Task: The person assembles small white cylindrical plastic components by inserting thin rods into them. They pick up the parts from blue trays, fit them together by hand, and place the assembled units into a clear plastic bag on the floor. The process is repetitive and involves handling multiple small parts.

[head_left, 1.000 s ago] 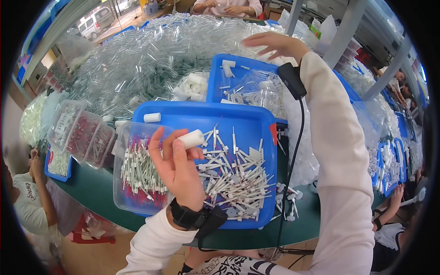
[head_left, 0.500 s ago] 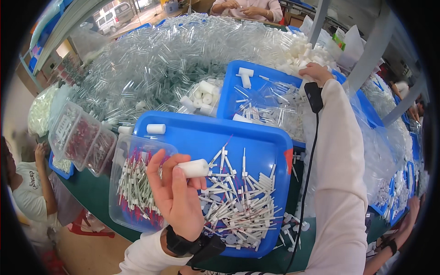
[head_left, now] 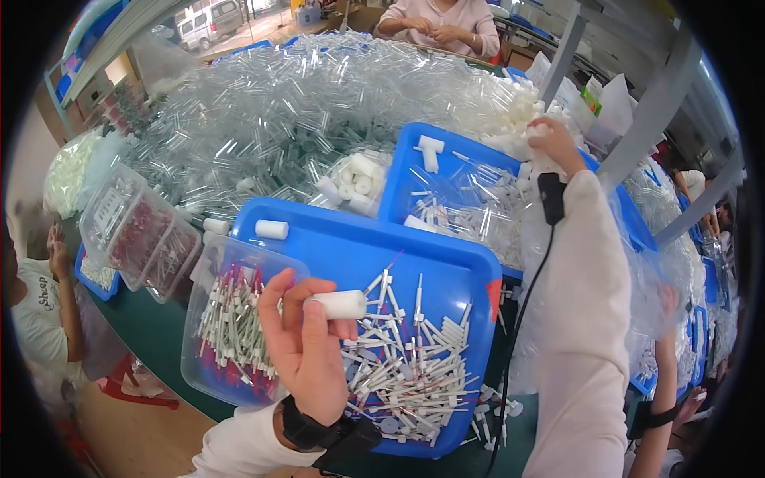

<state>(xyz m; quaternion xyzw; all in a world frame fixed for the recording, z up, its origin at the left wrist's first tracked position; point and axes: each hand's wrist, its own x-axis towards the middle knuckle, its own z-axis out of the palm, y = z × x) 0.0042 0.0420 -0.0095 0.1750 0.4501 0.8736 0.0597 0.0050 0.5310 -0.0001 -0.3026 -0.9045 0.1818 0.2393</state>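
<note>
Between the thumb and fingers of my left hand (head_left: 312, 350) is a short white cylinder (head_left: 343, 304), held above a blue tray (head_left: 335, 221). Thin white sticks (head_left: 422, 366), some with pink ends, lie heaped in that tray. At its left side stands a clear plastic box (head_left: 195, 350) of similar sticks with pink tips. My right arm stretches far forward, and my right hand (head_left: 558, 147) is at the pile of white cylinders (head_left: 526, 103) at the far right. Its fingers are closed around a white piece (head_left: 539, 130), whose full shape is partly hidden.
A second blue tray (head_left: 406, 147) with clear bags adjoins the first. Behind spreads a large heap of clear plastic tubes (head_left: 263, 103). Stacked clear boxes (head_left: 143, 231) stand left. A grey post (head_left: 645, 103) rises right of my arm. Co-workers sit around the table.
My right hand has closed its fingers on a white piece at the pile. My left hand keeps its cylinder in nearly the same place. The whole view has shifted slightly.
</note>
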